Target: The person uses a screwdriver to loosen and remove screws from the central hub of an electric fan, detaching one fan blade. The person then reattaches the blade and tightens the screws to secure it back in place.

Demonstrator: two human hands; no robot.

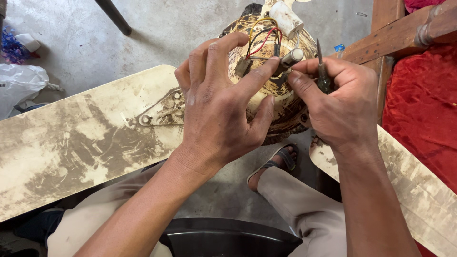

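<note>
A dirty cream ceiling fan motor sits in front of me over my knees. Yellow, red and black wires loop out of its top beside a white capacitor. My left hand lies over the motor, its thumb and forefinger pinching a small grey cylindrical part at the wire ends. My right hand meets it there with thumb and forefinger, and also grips a screwdriver whose tip points up.
One grimy fan blade stretches left, bolted by a metal bracket; another blade runs lower right. A wooden frame with a red cushion stands on the right. A white plastic bag lies on the concrete floor. A black chair edge is below.
</note>
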